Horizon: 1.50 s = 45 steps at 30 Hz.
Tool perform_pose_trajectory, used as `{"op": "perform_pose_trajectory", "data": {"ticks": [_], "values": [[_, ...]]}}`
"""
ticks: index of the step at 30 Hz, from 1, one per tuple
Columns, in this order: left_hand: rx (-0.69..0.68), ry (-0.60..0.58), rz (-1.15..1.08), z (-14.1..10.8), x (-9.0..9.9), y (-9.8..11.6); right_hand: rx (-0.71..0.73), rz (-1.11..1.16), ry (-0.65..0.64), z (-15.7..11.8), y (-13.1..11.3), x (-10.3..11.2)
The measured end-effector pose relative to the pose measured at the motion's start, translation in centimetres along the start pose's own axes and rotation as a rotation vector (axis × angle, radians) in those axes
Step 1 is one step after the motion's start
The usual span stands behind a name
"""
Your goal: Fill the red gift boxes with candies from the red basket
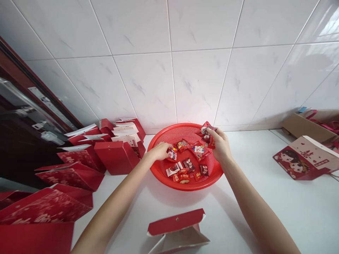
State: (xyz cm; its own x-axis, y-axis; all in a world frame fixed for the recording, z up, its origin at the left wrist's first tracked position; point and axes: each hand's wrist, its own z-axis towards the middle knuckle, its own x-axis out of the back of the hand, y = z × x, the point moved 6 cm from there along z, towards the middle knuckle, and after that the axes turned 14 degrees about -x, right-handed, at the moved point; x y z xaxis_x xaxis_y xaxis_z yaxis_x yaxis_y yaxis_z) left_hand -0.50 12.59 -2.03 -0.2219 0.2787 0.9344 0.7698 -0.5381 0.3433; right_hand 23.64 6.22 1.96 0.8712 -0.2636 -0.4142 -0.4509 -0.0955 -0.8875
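A red plastic basket with a perforated wall stands on the white table, and several wrapped candies lie scattered on its bottom. Inside its left side, my left hand pinches a small red candy packet. My right hand is over the basket's right rim, fingers closed around several red and dark wrapped candies. In front of the basket, near me, a red gift box stands with its top open and its pale inside showing.
Rows of red gift boxes stand along the left, beside a dark door with a metal handle. At the right are a pink and red box with cartoon figures and a cardboard box holding red ribbons. A tiled wall closes the back.
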Motion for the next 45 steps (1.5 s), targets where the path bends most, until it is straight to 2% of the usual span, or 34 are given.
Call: {"op": "perform_pose_trajectory", "data": {"ticks": [6, 12, 19, 23, 30, 36, 38, 40, 45], "values": [[-0.061, -0.06, -0.037, 0.2, -0.5, 0.7, -0.01, -0.066, -0.024, 0.1, 0.3, -0.1], [-0.066, -0.115, -0.028, 0.0, -0.8, 0.8, -0.017, -0.156, -0.077, 0.3, 0.6, -0.4], [-0.067, -0.169, -0.007, 0.0, -1.3, 0.8, -0.015, -0.365, -0.198, -0.3, 1.0, -1.2], [-0.062, -0.182, 0.022, -0.1, -1.1, 1.1, -0.088, -0.616, -0.362, -0.9, 2.0, -2.1], [-0.076, -0.245, 0.032, -0.3, -1.2, 1.3, -0.195, -1.166, -0.785, -2.0, 4.5, -3.2], [-0.152, -0.277, -0.077, -0.3, -1.5, 2.2, -0.218, -1.416, -0.885, -2.3, 5.8, -3.1], [-0.173, -0.235, -0.13, -0.3, -1.3, 2.5, -0.19, -1.505, -0.903, -2.5, 6.0, -3.1], [-0.179, -0.117, -0.177, -0.3, -0.7, 2.5, -0.16, -1.576, -0.902, -2.7, 6.0, -3.1], [-0.124, 0.398, -0.285, -0.6, 2.0, 1.1, -0.132, -1.61, -0.896, -2.9, 5.8, -3.3]]}}
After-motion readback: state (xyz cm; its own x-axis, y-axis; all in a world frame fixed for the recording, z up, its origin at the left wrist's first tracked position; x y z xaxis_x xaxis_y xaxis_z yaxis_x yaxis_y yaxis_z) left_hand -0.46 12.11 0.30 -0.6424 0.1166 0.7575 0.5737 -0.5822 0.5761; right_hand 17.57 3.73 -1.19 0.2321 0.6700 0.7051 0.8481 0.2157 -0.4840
